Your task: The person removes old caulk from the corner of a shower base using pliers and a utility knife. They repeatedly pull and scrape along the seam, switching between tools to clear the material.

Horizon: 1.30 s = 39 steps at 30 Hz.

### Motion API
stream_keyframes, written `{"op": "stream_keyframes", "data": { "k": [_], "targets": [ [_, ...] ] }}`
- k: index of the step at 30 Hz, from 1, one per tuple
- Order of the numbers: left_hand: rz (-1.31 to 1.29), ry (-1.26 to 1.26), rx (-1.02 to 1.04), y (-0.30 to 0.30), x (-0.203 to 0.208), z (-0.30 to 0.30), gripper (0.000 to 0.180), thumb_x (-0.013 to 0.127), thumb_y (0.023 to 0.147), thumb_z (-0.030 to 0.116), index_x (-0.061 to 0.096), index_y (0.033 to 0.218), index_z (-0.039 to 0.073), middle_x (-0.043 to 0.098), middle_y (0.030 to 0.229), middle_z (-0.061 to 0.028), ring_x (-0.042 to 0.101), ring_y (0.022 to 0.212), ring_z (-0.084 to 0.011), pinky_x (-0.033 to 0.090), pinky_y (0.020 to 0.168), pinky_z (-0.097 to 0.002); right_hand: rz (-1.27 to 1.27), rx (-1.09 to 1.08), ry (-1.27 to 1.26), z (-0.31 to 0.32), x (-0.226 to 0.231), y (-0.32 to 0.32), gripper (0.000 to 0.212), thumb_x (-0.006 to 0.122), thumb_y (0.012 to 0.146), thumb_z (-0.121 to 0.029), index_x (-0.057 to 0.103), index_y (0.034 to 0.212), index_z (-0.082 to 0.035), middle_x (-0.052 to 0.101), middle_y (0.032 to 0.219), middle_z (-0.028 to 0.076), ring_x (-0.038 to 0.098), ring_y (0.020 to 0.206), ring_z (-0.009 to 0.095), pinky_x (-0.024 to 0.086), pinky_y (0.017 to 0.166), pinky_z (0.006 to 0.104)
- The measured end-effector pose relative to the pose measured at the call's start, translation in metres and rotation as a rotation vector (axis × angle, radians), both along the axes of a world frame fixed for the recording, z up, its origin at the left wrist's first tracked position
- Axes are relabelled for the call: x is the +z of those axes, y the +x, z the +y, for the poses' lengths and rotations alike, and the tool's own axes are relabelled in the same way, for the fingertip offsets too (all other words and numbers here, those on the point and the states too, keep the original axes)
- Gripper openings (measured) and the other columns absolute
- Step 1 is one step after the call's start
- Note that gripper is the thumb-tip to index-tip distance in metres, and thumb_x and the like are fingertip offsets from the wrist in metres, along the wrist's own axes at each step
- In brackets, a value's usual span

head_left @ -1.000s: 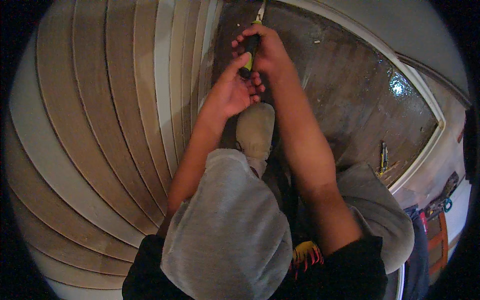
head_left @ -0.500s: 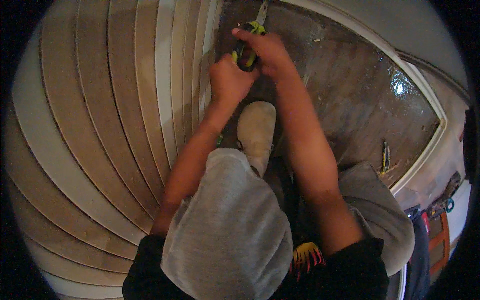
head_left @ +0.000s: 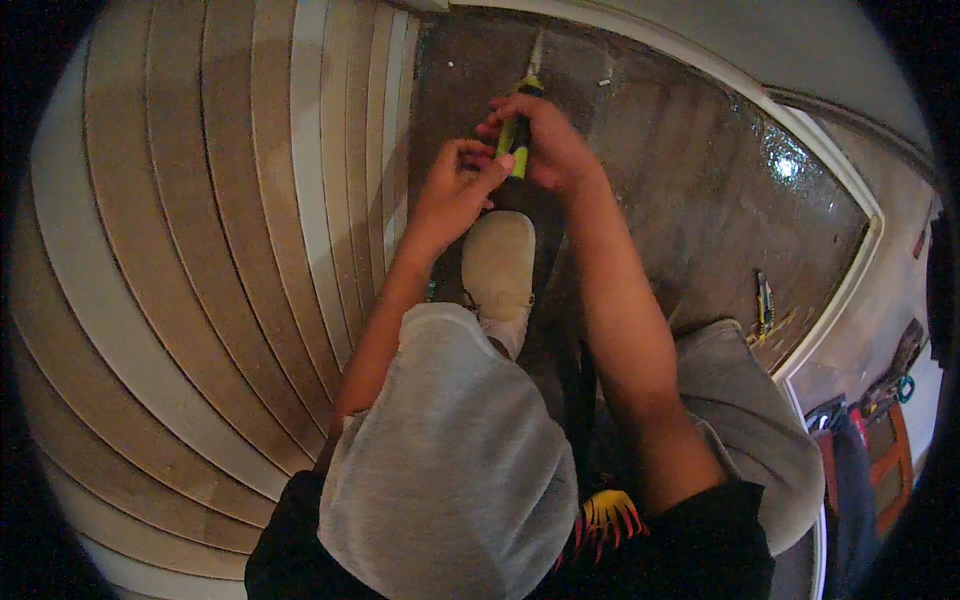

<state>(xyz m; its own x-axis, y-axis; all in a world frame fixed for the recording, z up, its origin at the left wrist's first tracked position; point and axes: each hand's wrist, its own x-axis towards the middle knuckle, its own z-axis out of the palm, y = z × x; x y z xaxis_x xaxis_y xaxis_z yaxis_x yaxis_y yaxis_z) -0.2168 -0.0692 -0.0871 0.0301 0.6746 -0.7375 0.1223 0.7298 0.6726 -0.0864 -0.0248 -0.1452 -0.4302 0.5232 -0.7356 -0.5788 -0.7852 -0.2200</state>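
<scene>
A lime-green and black hand tool (head_left: 519, 135) with a slim metal blade points away from me, above the dark floor. My right hand (head_left: 562, 150) is closed round its handle from the right side. At the near end of the handle is my left hand (head_left: 450, 195), fingers loosely curled and thumb against the green part. Just below both hands stands my beige clog (head_left: 500, 255). What the blade's tip touches, if anything, I cannot make out.
A slatted wall (head_left: 180, 240) rises close on the left. White trim (head_left: 850, 190) edges the brown floor (head_left: 670, 200). A utility knife (head_left: 765, 300) lies at the right beside pale scraps (head_left: 790, 328). Several tools (head_left: 890, 385) lie beyond the trim.
The tool and both hands have come a little nearer to me. The tool now lies straighter, with more of its blade showing. My left hand's grip has loosened.
</scene>
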Motion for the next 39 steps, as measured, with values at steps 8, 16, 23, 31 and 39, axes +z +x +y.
{"op": "stream_keyframes", "data": {
  "k": [8, 16, 23, 31, 39],
  "targets": [
    [0.237, 0.265, -0.193, -0.006, -0.012, 0.0, 0.05, 0.07, 0.076, 0.032, 0.046, 0.107, 0.001, 0.055, 0.093, -0.0056, 0.052, 0.082, -0.0112, 0.044, 0.062, -0.0248, -0.357, 0.31, 0.179, 0.006, -0.011, -0.025, 0.033, 0.068, 0.076, -0.022, 0.052, 0.092, 0.001, 0.059, 0.08, 0.01, 0.06, 0.071, 0.02, 0.051, 0.059, 0.0324],
    [0.337, 0.171, -0.037, -0.015, -0.04, -0.003, 0.038, 0.043, 0.092, 0.038, 0.049, 0.098, 0.0, 0.053, 0.077, -0.0071, 0.051, 0.072, -0.0174, 0.042, 0.07, -0.0309, -0.23, 0.258, 0.185, 0.009, -0.01, -0.015, 0.029, 0.064, 0.081, -0.021, 0.054, 0.097, 0.001, 0.059, 0.087, 0.01, 0.06, 0.076, 0.02, 0.054, 0.058, 0.0345],
    [0.133, 0.003, 0.179, -0.004, -0.046, 0.004, 0.029, 0.043, 0.093, 0.039, 0.053, 0.091, 0.013, 0.04, 0.059, 0.006, 0.033, 0.048, -0.0047, 0.027, 0.041, -0.0204, -0.2, 0.188, 0.162, 0.023, 0.001, -0.003, 0.029, 0.058, 0.086, -0.022, 0.054, 0.101, 0.002, 0.06, 0.091, 0.011, 0.06, 0.076, 0.021, 0.056, 0.065, 0.0374],
    [0.003, -0.006, 0.156, -0.001, -0.038, 0.012, 0.032, 0.043, 0.093, 0.035, 0.045, 0.118, 0.015, 0.039, 0.058, 0.0052, 0.034, 0.045, -0.0055, 0.029, 0.038, -0.0219, -0.231, 0.051, 0.203, 0.015, -0.016, -0.012, 0.03, 0.059, 0.085, -0.028, 0.056, 0.09, 0.002, 0.059, 0.076, 0.01, 0.058, 0.064, 0.02, 0.053, 0.055, 0.031],
    [-0.049, -0.06, 0.167, -0.003, -0.032, 0.016, 0.033, 0.041, 0.094, 0.031, 0.047, 0.121, 0.013, 0.041, 0.058, 0.0038, 0.035, 0.045, -0.0056, 0.028, 0.037, -0.0227, -0.319, 0.149, 0.251, 0.022, -0.021, -0.017, 0.034, 0.055, 0.088, -0.029, 0.054, 0.098, 0.003, 0.062, 0.088, 0.013, 0.061, 0.08, 0.021, 0.052, 0.069, 0.0316]
  ]
}}
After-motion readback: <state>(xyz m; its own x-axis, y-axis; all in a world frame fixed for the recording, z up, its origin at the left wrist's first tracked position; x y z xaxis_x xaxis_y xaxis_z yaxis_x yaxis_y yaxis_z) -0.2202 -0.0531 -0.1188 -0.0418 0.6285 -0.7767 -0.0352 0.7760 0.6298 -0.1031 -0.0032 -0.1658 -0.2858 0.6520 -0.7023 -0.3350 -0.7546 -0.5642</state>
